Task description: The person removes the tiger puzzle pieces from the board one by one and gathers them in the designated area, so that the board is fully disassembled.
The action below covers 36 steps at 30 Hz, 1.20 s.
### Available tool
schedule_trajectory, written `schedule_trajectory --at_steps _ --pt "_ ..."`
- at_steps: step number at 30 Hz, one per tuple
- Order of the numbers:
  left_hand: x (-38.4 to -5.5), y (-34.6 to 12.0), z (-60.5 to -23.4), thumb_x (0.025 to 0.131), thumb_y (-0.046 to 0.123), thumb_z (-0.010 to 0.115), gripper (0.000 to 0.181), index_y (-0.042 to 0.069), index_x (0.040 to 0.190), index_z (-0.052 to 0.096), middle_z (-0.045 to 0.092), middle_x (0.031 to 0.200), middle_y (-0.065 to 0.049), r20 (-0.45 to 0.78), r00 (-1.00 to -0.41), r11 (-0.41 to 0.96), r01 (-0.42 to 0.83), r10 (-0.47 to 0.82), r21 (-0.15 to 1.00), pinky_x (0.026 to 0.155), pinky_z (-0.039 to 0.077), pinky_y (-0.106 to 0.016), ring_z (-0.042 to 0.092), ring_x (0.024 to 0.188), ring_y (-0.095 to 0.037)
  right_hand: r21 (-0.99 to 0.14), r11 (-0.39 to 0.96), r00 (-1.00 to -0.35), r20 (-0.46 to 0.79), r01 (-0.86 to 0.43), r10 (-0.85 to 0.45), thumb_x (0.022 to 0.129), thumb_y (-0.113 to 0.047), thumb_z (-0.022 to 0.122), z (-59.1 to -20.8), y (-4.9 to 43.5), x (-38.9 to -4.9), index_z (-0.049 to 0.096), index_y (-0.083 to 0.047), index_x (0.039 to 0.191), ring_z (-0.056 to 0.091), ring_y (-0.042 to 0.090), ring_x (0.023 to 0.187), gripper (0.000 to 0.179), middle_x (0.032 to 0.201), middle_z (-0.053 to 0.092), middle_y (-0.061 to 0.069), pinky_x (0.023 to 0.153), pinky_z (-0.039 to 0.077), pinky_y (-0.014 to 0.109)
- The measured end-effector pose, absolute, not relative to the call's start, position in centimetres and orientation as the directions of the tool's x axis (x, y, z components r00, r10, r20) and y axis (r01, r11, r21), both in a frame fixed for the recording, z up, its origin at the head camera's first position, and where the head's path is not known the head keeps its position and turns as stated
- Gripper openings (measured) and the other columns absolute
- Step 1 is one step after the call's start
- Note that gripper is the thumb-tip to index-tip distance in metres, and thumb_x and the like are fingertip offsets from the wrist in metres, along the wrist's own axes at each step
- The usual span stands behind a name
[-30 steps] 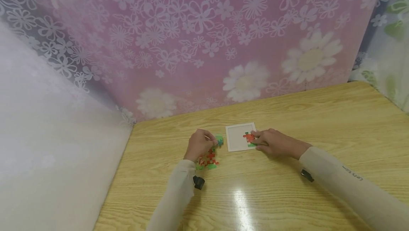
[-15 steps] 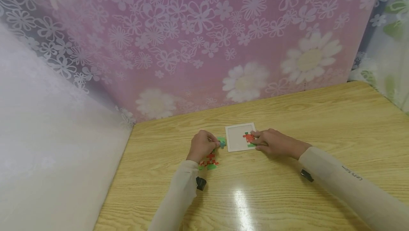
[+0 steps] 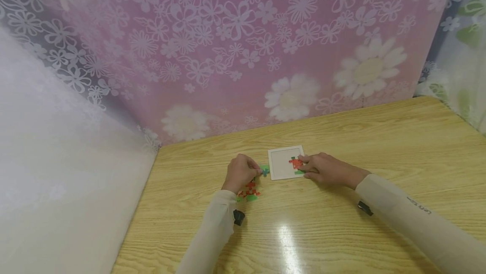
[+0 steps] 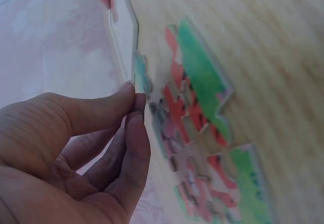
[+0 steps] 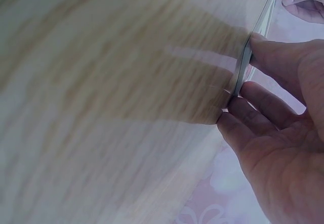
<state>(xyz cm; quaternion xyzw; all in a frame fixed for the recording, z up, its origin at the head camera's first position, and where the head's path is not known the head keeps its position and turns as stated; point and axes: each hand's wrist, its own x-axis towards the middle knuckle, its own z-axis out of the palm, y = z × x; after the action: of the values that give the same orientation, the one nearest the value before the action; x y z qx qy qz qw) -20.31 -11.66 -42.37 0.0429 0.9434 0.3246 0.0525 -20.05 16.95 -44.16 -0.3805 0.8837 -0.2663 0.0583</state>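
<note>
My left hand [image 3: 240, 173] pinches a green and teal jigsaw piece [image 3: 265, 170] between thumb and fingertips, just left of a white square puzzle tray [image 3: 278, 177]. In the left wrist view, that piece [image 4: 142, 72] shows beyond the thumb tip, close to the tray's edge. My right hand [image 3: 324, 168] grips the tray's right side; in the right wrist view its thumb and fingers meet the tray edge [image 5: 242, 64]. A red jigsaw piece [image 3: 295, 163] with green bits around it lies in the tray's right part, partly covered by the right fingers.
Several loose red and green jigsaw pieces [image 3: 250, 192] lie on the wood-grain table [image 3: 182, 223] below the left hand, some hidden by it. A pink flowered cloth [image 3: 228, 76] hangs behind the table, and a pale panel [image 3: 57, 160] stands at its left.
My left hand has moved slightly right, bringing the green and teal piece up close to the tray's left edge. The right hand and the tray have stayed in place.
</note>
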Motion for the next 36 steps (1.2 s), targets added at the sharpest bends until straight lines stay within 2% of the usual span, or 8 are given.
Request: schedule_trajectory --at_steps 7,15,21,28,36 --pt "-20.6 -10.4 -41.4 0.088 0.010 0.081 0.004 0.007 0.085 0.079 0.073 0.079 -0.001 -0.036 -0.985 0.775 0.111 0.170 0.623 0.065 0.056 -0.032 0.065 0.069 -0.013 -0.518 0.573 -0.708 0.095 -0.635 -0.700 0.095 -0.008 0.071 -44.0 16.9 -19.9 0.072 0.006 0.117 0.053 0.050 0.127 0.026 0.140 0.049 0.034 0.093 0.052 0.053" --pt "-21.4 -7.0 -41.2 0.088 0.012 0.081 0.007 0.006 0.089 0.079 0.072 0.081 -0.001 -0.076 -0.973 0.768 0.123 0.218 0.629 0.065 0.055 -0.027 0.064 0.070 -0.011 -0.519 0.581 -0.713 0.081 -0.627 -0.697 0.095 -0.007 0.071 -44.1 17.0 -20.0 0.070 0.006 0.120 0.052 0.050 0.127 0.029 0.141 0.049 0.033 0.096 0.049 0.058" --pt "-22.2 -4.5 -42.5 0.089 0.013 0.081 0.009 0.006 0.094 0.080 0.073 0.081 0.001 -0.083 -0.971 0.757 0.120 0.225 0.642 0.068 0.054 -0.027 0.064 0.073 -0.010 -0.521 0.570 -0.702 0.082 -0.635 -0.707 0.095 -0.007 0.070 -44.5 17.1 -20.4 0.070 0.005 0.122 0.054 0.049 0.126 0.029 0.141 0.048 0.034 0.092 0.053 0.052" --pt "-23.2 -3.0 -43.7 0.086 0.017 0.084 0.007 0.012 0.083 0.080 0.069 0.070 0.007 -0.093 -0.979 0.758 0.080 0.183 0.647 0.069 0.054 -0.028 0.061 0.066 -0.007 -0.541 0.551 -0.696 0.094 -0.635 -0.711 0.096 -0.006 0.070 -44.7 17.2 -20.5 0.070 0.005 0.122 0.058 0.048 0.120 0.029 0.140 0.048 0.037 0.090 0.055 0.048" --pt "-23.1 -2.8 -43.5 0.085 0.016 0.085 0.007 0.013 0.082 0.080 0.069 0.071 0.007 -0.123 -0.980 0.751 0.036 0.156 0.660 0.069 0.055 -0.030 0.061 0.067 -0.010 -0.462 0.561 -0.678 0.129 -0.687 -0.724 0.096 -0.003 0.068 -44.3 17.3 -19.8 0.071 0.007 0.120 0.060 0.047 0.120 0.026 0.136 0.052 0.037 0.089 0.056 0.048"
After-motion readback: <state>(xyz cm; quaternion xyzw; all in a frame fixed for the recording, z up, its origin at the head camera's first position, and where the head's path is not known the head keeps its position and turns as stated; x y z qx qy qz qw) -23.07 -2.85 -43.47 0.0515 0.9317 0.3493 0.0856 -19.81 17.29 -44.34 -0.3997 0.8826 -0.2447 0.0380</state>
